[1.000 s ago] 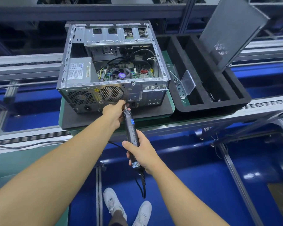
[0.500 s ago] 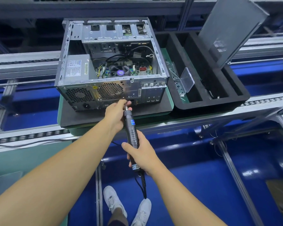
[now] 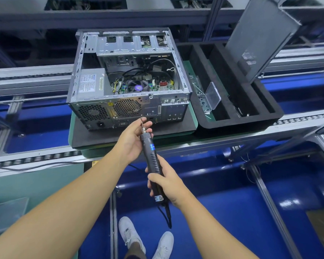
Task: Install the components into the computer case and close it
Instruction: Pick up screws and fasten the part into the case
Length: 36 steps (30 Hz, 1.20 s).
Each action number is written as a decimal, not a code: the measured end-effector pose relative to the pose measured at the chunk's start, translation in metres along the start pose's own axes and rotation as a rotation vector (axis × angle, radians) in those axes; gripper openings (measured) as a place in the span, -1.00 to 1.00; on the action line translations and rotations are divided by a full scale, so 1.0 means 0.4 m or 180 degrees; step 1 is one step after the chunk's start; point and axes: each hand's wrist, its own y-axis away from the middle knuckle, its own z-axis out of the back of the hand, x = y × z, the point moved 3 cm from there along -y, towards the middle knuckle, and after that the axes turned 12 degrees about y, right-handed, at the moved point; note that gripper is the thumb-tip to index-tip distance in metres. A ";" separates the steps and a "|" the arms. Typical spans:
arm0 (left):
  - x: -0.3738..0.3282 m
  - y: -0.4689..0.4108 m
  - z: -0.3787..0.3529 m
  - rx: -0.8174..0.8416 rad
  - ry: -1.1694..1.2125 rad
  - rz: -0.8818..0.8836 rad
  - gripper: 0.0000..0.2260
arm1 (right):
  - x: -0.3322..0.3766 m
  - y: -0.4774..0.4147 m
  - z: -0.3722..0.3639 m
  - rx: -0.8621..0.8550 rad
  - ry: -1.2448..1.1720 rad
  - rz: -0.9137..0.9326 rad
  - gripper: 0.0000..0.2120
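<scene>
An open grey computer case point(image 3: 129, 81) lies on a black foam pad point(image 3: 94, 137), its rear panel with fan grilles facing me and the motherboard and power supply visible inside. My right hand point(image 3: 165, 184) grips the lower body of a black electric screwdriver point(image 3: 151, 157). My left hand point(image 3: 135, 139) cups the tool's upper end, fingers around the metal bit just in front of the case's rear panel. The case's side panel point(image 3: 258, 34) leans upright at the back right.
A black foam tray point(image 3: 200, 116) with long slots sits right of the case and holds a small clear plastic box point(image 3: 212, 95) and metal parts. Conveyor rails run left and right. Blue floor and my white shoes point(image 3: 131, 238) lie below.
The screwdriver tip and my left hand have drawn back slightly from the rear panel, and the bit now shows above my fingers. My view has shifted a little.
</scene>
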 end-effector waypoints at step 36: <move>-0.037 0.067 0.019 0.1078 0.2444 0.0262 -0.76 | 0.013 0.092 -0.033 0.1945 -0.1684 -0.0475 -0.37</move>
